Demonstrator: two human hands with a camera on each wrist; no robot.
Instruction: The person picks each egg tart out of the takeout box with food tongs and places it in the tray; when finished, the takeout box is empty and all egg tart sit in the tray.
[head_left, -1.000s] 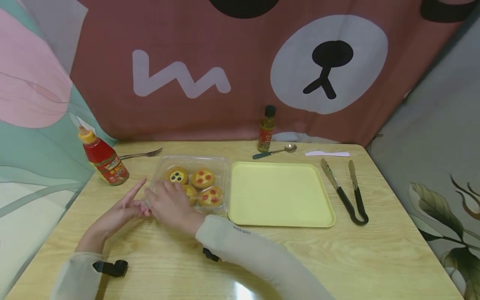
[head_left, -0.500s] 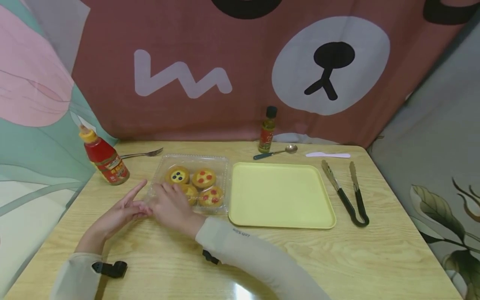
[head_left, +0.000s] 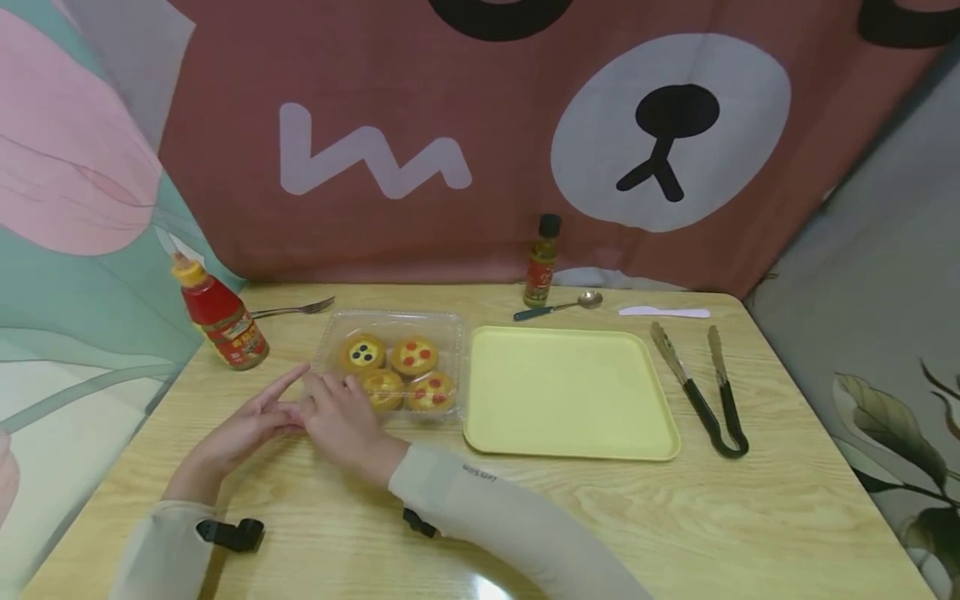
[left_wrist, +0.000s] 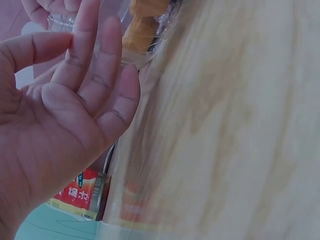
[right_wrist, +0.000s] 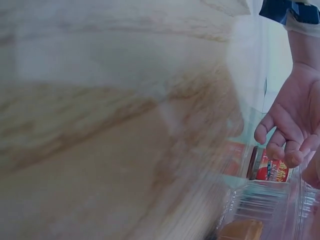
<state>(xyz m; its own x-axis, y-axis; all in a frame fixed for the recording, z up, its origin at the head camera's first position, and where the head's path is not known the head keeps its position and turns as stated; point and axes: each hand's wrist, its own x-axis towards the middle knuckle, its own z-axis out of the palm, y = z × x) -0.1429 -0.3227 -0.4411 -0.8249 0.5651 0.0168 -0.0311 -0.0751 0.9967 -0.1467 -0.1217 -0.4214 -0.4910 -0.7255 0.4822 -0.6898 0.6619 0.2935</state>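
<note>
Nearest, at the lower edge of the pale wood-grain table (head_left: 675, 533), lie two beige-sleeved forearms, each wearing a small black wrist device (head_left: 240, 534). Just beyond, the left hand (head_left: 243, 432) is turned palm inward at the near left corner of the box, one finger stretched out and the others loosely bent; I cannot tell whether it pinches the plastic. The right hand (head_left: 341, 423) meets it there, fingers bent over the left edge of the clear, rectangular plastic box (head_left: 408, 316); their grip is hidden. Inside sit four round golden tarts: a yellow-topped one (head_left: 384, 387) and a red-spotted one (head_left: 431, 392) in front, a dark-spotted one (head_left: 365, 354) and another red-spotted one (head_left: 415, 357) behind.

Right of the box lies a pale yellow rectangular tray (head_left: 566, 392), with black-handled metal tongs (head_left: 701, 411), spread, beside it. Farther left stands a red sauce bottle with a yellow cap (head_left: 225, 325), near a metal fork (head_left: 300, 309). Farthest back are a lilac knife (head_left: 663, 312), a dark-handled metal spoon (head_left: 558, 307) and a slim, black-capped glass bottle (head_left: 541, 262), before a reddish-brown printed curtain (head_left: 375, 225).
</note>
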